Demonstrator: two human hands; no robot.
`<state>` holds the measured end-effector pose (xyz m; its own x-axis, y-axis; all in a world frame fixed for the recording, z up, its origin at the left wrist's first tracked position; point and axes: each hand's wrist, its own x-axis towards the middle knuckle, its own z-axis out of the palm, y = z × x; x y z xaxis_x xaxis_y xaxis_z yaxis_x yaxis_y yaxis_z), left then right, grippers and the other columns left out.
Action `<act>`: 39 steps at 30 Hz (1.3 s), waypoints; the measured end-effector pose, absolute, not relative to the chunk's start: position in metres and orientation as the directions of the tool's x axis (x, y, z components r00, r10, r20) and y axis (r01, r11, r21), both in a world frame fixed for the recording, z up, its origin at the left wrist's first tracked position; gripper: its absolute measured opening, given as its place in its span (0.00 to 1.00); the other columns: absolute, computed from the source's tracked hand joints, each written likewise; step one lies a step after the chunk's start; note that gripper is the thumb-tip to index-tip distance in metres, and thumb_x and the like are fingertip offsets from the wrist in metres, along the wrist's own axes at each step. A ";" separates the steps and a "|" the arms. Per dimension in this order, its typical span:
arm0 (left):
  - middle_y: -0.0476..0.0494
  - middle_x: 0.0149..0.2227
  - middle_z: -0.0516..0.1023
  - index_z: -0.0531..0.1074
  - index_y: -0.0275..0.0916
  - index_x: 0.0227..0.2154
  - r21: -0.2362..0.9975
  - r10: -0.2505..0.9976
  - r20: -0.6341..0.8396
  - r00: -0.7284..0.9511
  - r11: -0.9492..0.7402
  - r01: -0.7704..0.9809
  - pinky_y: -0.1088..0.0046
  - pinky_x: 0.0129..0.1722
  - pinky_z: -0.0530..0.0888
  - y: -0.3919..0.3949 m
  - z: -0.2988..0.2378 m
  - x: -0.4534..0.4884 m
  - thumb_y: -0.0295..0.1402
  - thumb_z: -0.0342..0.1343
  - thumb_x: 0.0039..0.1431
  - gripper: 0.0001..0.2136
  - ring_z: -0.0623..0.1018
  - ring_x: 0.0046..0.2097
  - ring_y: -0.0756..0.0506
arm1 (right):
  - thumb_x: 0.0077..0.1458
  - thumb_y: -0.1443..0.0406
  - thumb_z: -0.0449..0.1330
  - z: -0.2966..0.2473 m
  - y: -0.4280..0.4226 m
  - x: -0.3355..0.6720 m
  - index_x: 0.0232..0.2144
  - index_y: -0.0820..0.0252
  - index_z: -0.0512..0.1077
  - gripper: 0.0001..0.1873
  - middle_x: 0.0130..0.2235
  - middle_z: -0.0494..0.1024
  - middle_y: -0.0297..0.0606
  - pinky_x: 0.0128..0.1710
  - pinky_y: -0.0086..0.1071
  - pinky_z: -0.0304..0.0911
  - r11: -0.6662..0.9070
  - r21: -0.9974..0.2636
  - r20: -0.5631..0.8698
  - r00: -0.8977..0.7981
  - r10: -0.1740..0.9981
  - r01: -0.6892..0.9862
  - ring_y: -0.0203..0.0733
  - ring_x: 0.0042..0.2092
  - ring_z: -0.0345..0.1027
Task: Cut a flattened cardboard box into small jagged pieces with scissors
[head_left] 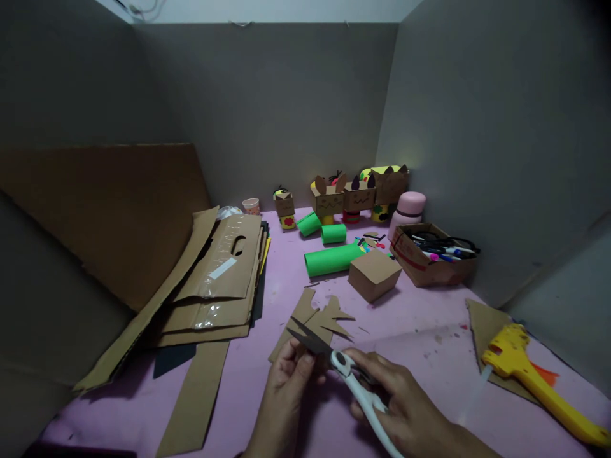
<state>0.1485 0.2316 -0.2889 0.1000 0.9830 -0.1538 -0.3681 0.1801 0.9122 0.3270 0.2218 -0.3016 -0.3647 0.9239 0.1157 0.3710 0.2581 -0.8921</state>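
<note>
My left hand [286, 388] pinches the near edge of a jagged brown cardboard piece [317, 318] lying on the pink table [420, 331]. My right hand [405, 407] grips white-handled scissors [353, 381]. Their dark blades are parted and point left and away into the cardboard, just above my left fingers. The cut-out shows several pointed spikes on its right side.
Flattened cardboard sheets [210, 280] pile up at the left. Green paper tubes [331, 257], a small brown box [375, 273] and cardboard figures [358, 197] stand behind. A box of markers [436, 254] and a pink bottle [408, 213] sit at right. A yellow glue gun [529, 375] lies near right.
</note>
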 end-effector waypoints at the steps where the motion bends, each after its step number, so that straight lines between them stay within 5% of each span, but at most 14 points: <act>1: 0.49 0.28 0.72 0.72 0.38 0.34 0.915 0.984 -0.150 0.092 0.174 -0.363 0.75 0.31 0.66 0.231 -0.289 0.149 0.37 0.58 0.54 0.08 0.68 0.30 0.50 | 0.45 0.67 0.60 -0.301 0.222 0.327 0.47 0.55 0.71 0.23 0.32 0.73 0.38 0.36 0.37 0.64 0.256 -0.895 0.114 -0.368 0.923 0.364 0.46 0.35 0.67; 20: 0.49 0.27 0.72 0.71 0.39 0.29 0.964 0.984 -0.087 0.153 0.122 -0.235 0.75 0.33 0.68 0.235 -0.292 0.142 0.39 0.54 0.58 0.09 0.70 0.31 0.50 | 0.45 0.66 0.62 -0.307 0.224 0.330 0.47 0.55 0.72 0.23 0.30 0.73 0.35 0.32 0.35 0.64 0.244 -0.927 0.126 -0.375 0.918 0.286 0.41 0.32 0.66; 31: 0.48 0.26 0.72 0.70 0.38 0.30 0.913 0.969 -0.173 0.178 0.226 -0.339 0.77 0.27 0.67 0.235 -0.291 0.144 0.39 0.54 0.58 0.09 0.71 0.29 0.51 | 0.43 0.70 0.60 -0.293 0.227 0.327 0.37 0.57 0.73 0.14 0.30 0.72 0.32 0.34 0.34 0.63 0.101 -0.976 0.009 -0.424 0.906 0.195 0.40 0.32 0.64; 39: 0.49 0.23 0.72 0.69 0.38 0.26 0.967 0.980 -0.118 0.160 0.151 -0.208 0.76 0.24 0.67 0.234 -0.292 0.144 0.41 0.57 0.55 0.11 0.69 0.24 0.51 | 0.45 0.70 0.60 -0.294 0.227 0.326 0.46 0.55 0.71 0.23 0.34 0.73 0.36 0.39 0.36 0.65 0.206 -0.943 0.081 -0.422 0.903 0.261 0.44 0.37 0.67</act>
